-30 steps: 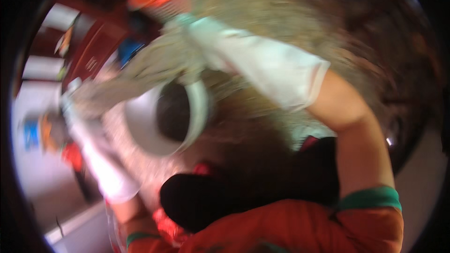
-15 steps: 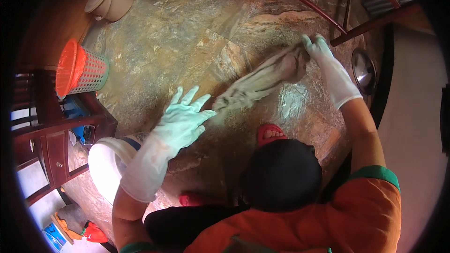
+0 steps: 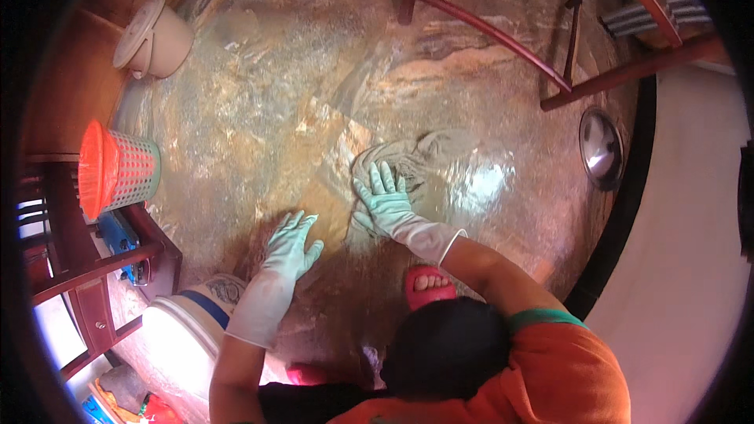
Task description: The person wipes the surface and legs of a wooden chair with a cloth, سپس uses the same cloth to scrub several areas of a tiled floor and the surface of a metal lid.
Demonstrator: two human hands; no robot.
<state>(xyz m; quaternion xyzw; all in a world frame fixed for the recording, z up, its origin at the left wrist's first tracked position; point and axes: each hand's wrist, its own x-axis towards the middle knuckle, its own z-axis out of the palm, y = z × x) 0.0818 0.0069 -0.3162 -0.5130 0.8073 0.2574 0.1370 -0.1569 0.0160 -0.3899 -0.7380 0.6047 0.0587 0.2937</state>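
I crouch over a wet stone floor [image 3: 259, 126] in pale green rubber gloves. My right hand [image 3: 385, 202] lies flat with its fingers spread on a bunched grey cloth [image 3: 416, 159] and presses it to the floor. My left hand [image 3: 290, 245] rests palm down on the bare wet floor a little to the left, fingers apart, holding nothing. A foot in a red slipper [image 3: 428, 286] shows just below my right forearm.
A white bucket [image 3: 184, 330] stands by my left forearm. An orange-rimmed mesh basket [image 3: 118, 169] and a beige lidded pot [image 3: 153, 35] sit at the left. Red-brown chair legs [image 3: 503, 31] cross the top. A round metal bowl [image 3: 601, 149] lies at the right.
The cloth was stretched out long toward the upper right; now it lies bunched under my right hand, which has drawn in closer. My left hand stays planted on the floor.
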